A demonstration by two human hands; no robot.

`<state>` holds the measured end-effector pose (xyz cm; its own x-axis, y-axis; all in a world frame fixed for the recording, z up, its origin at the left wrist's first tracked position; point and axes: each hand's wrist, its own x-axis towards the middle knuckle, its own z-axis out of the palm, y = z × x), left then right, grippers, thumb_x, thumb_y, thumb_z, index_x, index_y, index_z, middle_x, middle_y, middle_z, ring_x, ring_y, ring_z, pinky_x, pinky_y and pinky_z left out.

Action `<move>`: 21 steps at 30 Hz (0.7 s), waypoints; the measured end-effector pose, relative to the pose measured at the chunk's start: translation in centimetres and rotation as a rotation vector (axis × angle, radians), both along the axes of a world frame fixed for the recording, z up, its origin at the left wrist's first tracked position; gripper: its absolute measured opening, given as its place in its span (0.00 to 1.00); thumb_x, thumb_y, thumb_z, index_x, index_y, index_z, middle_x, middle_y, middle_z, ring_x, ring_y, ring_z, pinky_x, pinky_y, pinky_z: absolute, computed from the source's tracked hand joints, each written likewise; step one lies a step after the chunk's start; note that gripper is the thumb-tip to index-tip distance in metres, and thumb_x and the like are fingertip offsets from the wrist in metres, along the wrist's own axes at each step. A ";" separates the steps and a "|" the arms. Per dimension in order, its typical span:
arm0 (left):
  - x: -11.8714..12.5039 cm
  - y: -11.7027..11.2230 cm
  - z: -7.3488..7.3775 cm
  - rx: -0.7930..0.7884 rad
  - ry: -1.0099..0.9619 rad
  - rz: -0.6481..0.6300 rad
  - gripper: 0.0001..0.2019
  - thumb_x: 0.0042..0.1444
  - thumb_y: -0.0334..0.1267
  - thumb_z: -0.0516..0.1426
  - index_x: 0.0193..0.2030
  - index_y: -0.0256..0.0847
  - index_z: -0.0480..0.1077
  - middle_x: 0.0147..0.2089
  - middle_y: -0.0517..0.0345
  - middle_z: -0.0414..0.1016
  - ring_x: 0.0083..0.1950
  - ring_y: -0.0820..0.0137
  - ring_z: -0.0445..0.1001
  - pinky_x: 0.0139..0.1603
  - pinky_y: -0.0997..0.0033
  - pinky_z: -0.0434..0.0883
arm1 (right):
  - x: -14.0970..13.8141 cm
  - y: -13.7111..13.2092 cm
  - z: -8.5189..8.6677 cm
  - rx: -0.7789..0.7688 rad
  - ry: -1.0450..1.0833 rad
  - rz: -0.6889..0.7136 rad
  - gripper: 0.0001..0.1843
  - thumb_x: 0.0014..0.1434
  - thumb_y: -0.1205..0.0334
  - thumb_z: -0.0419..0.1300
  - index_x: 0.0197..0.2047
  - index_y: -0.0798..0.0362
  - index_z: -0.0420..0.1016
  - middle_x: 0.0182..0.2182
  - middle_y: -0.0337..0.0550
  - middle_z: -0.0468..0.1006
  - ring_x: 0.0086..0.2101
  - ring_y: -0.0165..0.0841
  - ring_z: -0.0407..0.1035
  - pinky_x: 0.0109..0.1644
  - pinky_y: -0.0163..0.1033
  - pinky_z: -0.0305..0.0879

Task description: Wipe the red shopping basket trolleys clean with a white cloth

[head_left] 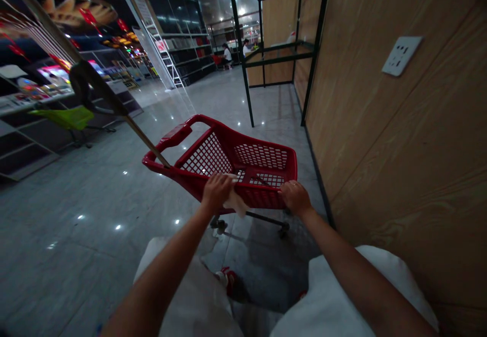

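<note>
A red plastic shopping cart (262,147) with lattice sides stands in front of me, its handle toward the left. My left hand (216,193) is closed around a pale cloth or wipe (238,204) at the cart's near rim; the cloth hangs down outside the basket. At the right end of the same rim, my right hand (295,198) has its fingers curled over the edge. A long pole (146,141) slants from the upper left and meets the cart near its handle. Inside the basket lies a thin dark stick-like thing, too dim to name.
Close on the right rises a wood-panelled wall (380,149) with a white socket plate (402,56). Beyond the cart stands a dark metal frame (281,62). A green chair (68,118), a ladder (167,63) and shelves (190,42) are farther back. People sit far off.
</note>
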<state>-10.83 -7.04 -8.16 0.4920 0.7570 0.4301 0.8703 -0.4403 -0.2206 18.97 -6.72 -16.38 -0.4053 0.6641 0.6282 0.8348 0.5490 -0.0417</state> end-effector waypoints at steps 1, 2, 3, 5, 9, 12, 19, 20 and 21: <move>-3.3 0.2 1.1 0.011 0.037 0.014 0.10 0.62 0.37 0.49 0.45 0.46 0.70 0.47 0.56 0.73 0.50 0.64 0.68 0.60 0.56 0.58 | 0.0 0.0 0.1 -0.003 0.004 0.005 0.18 0.66 0.58 0.46 0.29 0.54 0.70 0.26 0.45 0.71 0.30 0.36 0.59 0.39 0.40 0.52; -6.2 0.5 2.2 0.044 0.055 0.039 0.10 0.61 0.36 0.49 0.45 0.46 0.70 0.48 0.57 0.73 0.51 0.64 0.67 0.62 0.54 0.56 | 0.0 0.0 0.1 -0.006 0.007 0.012 0.17 0.66 0.59 0.46 0.29 0.53 0.70 0.26 0.45 0.71 0.30 0.36 0.59 0.39 0.40 0.52; -8.6 0.7 3.1 0.099 0.057 0.083 0.10 0.61 0.36 0.49 0.45 0.44 0.70 0.48 0.58 0.72 0.52 0.64 0.66 0.62 0.53 0.55 | -0.1 0.0 0.1 -0.009 0.009 0.021 0.17 0.65 0.59 0.46 0.29 0.53 0.70 0.25 0.45 0.70 0.30 0.36 0.59 0.39 0.40 0.51; -11.3 1.0 4.3 0.151 0.045 0.165 0.10 0.62 0.37 0.48 0.41 0.41 0.70 0.45 0.56 0.72 0.50 0.63 0.67 0.62 0.54 0.57 | -0.2 0.0 0.0 -0.005 0.010 0.035 0.17 0.65 0.59 0.47 0.29 0.53 0.70 0.25 0.44 0.70 0.30 0.36 0.58 0.39 0.40 0.51; -8.5 1.2 2.9 0.176 -0.086 0.300 0.13 0.63 0.37 0.45 0.36 0.37 0.69 0.39 0.48 0.73 0.46 0.62 0.68 0.58 0.56 0.60 | -0.6 -0.1 -0.3 0.001 0.023 0.015 0.18 0.66 0.59 0.46 0.29 0.53 0.70 0.25 0.44 0.70 0.30 0.37 0.59 0.39 0.40 0.52; -2.1 0.8 0.0 0.104 -0.077 0.221 0.12 0.63 0.37 0.46 0.35 0.38 0.69 0.38 0.48 0.73 0.44 0.61 0.68 0.53 0.57 0.62 | -0.8 -0.1 -0.4 -0.010 0.036 -0.004 0.17 0.65 0.59 0.46 0.29 0.53 0.70 0.26 0.45 0.71 0.31 0.37 0.59 0.41 0.41 0.52; 13.3 -0.8 -4.8 -0.002 -0.157 0.056 0.10 0.63 0.38 0.48 0.41 0.41 0.69 0.39 0.50 0.73 0.44 0.62 0.68 0.49 0.59 0.62 | -0.8 0.0 0.0 -0.047 0.019 -0.043 0.16 0.65 0.62 0.46 0.30 0.53 0.70 0.26 0.45 0.72 0.32 0.37 0.61 0.43 0.41 0.53; 14.1 -0.9 -4.9 -0.013 -0.137 0.023 0.10 0.63 0.39 0.48 0.42 0.41 0.69 0.40 0.50 0.73 0.45 0.62 0.68 0.50 0.59 0.62 | -0.7 0.0 0.0 -0.054 0.017 -0.042 0.16 0.65 0.63 0.46 0.30 0.53 0.71 0.27 0.45 0.72 0.32 0.37 0.61 0.43 0.40 0.53; 14.2 -0.8 -4.8 -0.023 -0.103 -0.019 0.10 0.63 0.39 0.48 0.44 0.42 0.69 0.41 0.51 0.73 0.45 0.63 0.68 0.49 0.60 0.62 | -0.6 0.0 0.1 -0.061 0.013 -0.040 0.15 0.65 0.63 0.46 0.31 0.53 0.71 0.27 0.45 0.72 0.32 0.37 0.61 0.42 0.40 0.53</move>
<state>3.35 -7.86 -12.92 0.4608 0.7580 0.4615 0.8791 -0.4613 -0.1201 18.35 -6.74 -16.30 -0.3700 0.7167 0.5912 0.8551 0.5115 -0.0848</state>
